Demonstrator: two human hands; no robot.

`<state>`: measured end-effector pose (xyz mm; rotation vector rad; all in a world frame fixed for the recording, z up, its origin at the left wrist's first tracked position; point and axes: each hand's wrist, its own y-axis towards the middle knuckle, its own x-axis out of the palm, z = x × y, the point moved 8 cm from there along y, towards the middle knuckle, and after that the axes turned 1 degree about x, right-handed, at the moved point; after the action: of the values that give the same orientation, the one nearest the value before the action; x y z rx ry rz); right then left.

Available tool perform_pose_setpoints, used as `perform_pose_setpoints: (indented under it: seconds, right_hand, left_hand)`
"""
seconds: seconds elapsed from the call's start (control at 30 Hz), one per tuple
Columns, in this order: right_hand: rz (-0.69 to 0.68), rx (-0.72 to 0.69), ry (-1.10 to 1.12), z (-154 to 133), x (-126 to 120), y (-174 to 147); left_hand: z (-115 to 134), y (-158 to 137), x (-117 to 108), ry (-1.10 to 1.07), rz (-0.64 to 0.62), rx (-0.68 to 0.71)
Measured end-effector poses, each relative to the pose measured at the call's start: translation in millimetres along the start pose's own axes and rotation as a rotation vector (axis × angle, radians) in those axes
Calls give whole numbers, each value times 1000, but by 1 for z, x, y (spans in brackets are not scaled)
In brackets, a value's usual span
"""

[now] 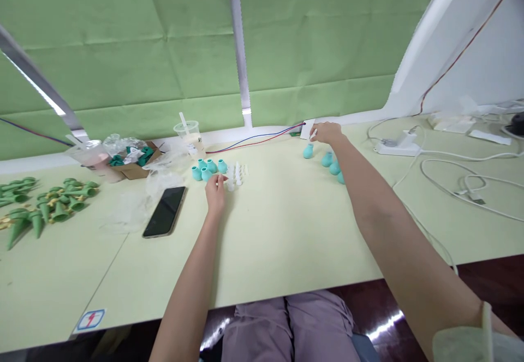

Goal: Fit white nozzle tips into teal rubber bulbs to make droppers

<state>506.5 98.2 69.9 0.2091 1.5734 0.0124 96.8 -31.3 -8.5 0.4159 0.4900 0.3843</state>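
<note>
My left hand is by a cluster of small turquoise vase-shaped pieces with open mouths. Its fingertips are drawn together, and whatever is between them is too small to make out. Right beside it stand rows of small translucent white pieces. Farther right, my right hand is reached out toward the back of the table, its fingers in a pinch with a small whitish bit at the tips that I cannot identify. Just below those fingertips is a turquoise piece. More turquoise pieces sit beneath the right forearm, partly hidden by it.
A black phone and crumpled clear plastic lie left. Behind are two drink cups and a cardboard box. Green cone-shaped pieces spread far left. A power strip and white cables lie right.
</note>
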Motion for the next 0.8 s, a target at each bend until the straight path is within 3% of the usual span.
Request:
perform_pose_setpoints:
  seconds: [0.3, 0.6, 0.8]
  right_hand:
    - [-151, 57, -148, 14, -6, -7]
    - [-156, -17, -192, 23, -1, -4]
    - [-186, 14, -132, 25, 2, -6]
  left_hand:
    - [-1, 0, 2, 12, -8, -7]
    - [-2, 0, 2, 15, -6, 3]
    - [-1, 0, 4, 25, -24, 9]
